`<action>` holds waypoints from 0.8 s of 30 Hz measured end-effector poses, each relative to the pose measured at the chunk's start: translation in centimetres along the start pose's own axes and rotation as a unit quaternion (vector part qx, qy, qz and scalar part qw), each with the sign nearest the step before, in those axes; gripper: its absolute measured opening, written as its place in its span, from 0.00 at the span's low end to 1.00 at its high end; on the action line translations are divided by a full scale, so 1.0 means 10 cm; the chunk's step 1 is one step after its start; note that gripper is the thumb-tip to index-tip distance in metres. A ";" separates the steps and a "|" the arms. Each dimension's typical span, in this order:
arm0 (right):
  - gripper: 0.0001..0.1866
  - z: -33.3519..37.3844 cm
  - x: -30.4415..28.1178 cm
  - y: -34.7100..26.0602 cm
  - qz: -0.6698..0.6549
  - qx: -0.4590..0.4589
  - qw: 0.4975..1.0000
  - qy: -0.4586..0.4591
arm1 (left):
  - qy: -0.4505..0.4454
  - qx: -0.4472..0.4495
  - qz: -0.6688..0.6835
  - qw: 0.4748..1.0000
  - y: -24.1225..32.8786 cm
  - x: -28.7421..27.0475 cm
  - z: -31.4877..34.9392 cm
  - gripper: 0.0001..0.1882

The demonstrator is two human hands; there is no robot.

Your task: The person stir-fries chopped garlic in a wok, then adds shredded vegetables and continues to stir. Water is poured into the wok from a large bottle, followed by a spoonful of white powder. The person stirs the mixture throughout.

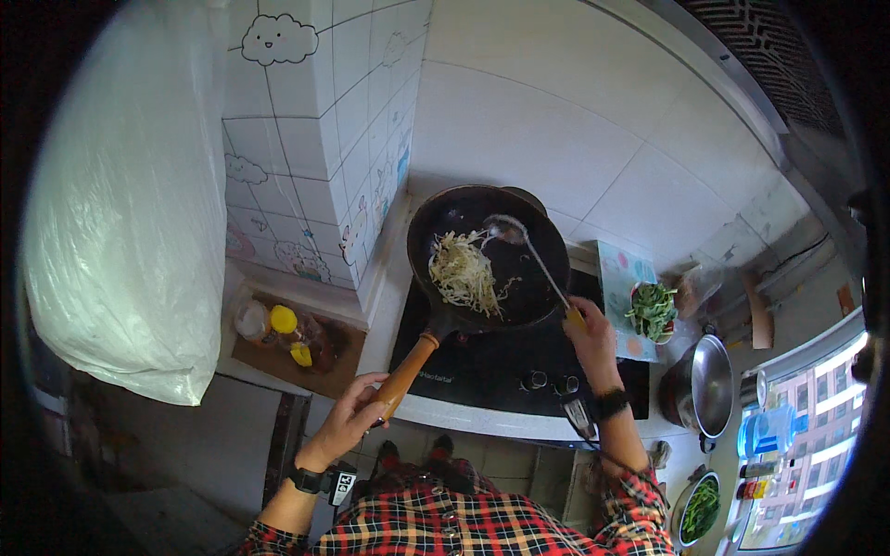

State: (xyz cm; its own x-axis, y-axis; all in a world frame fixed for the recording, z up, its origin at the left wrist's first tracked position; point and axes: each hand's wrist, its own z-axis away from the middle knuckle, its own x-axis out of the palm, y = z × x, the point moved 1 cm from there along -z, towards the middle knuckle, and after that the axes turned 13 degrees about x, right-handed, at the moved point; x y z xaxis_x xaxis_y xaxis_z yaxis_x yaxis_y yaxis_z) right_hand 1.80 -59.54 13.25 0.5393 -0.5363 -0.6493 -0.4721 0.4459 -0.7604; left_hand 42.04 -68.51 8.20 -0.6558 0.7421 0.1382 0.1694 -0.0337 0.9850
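A dark wok (542,278) sits on the black cooktop (482,375), with a heap of pale bean sprouts (464,271) on the left of its inside. My left hand (352,417) is closed round the wok's wooden handle (408,375), which points toward me. In my right hand (593,338) is the yellow handle end of a metal ladle (547,264). The ladle's bowl rests inside the wok, just right of the sprouts, and looks to have nothing heaped in it.
Right of the cooktop, a bowl of leafy greens (654,310) stands on a patterned board (615,278). Beyond are a steel pot (712,385) and another bowl of greens (700,510). Jars with yellow lids (284,320) stand at left, below a large hanging plastic bag (130,204). Tiled walls close off the back.
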 end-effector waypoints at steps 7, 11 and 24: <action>0.21 -0.24 0.31 -0.02 -0.027 0.004 0.996 -0.090 | 0.009 -0.007 0.003 1.000 0.02 0.02 0.00 0.24; 0.21 0.63 -0.35 -0.20 -0.058 0.017 0.989 -0.138 | -0.007 -0.002 -0.019 1.000 0.01 -0.01 -0.01 0.24; 0.23 -0.07 0.26 0.01 0.125 -0.113 0.982 0.081 | -0.003 0.007 -0.034 0.999 0.02 0.01 0.00 0.24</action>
State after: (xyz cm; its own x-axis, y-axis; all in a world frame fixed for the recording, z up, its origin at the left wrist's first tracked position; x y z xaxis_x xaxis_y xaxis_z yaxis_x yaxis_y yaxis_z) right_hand 2.68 -61.45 11.51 0.2764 -0.5455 -0.7912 -0.7288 0.4176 -0.5426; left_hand 41.98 -68.48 8.46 -0.6618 0.7463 0.0710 0.1354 0.0259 0.9905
